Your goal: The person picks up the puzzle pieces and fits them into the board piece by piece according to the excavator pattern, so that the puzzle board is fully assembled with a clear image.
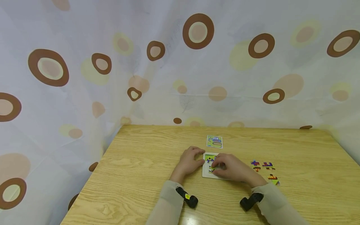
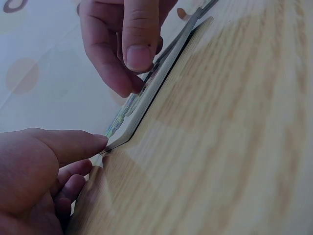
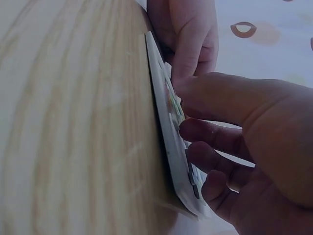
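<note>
Left hand point(image 1: 190, 161), fingers relaxed, touches the puzzle tray point(image 1: 205, 170) at its left edge. Right hand point(image 1: 232, 168) seems to be fitting a piece there, pinch unclear; next calls for careful alignment. Loose pieces point(image 1: 268, 165) lie right.

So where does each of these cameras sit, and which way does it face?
Head: worn on the person's head, facing forward and down at the table, board, card and loose pieces; left hand, right hand and sleeves show.
Left wrist: low, facing the board nearly edge-on; left hand at lower left, right hand at top.
Right wrist: also low and nearly edge-on to the board; right hand at right, left hand at top.
Shared by the wrist views: board, table, patterned cloth and both hands.
</note>
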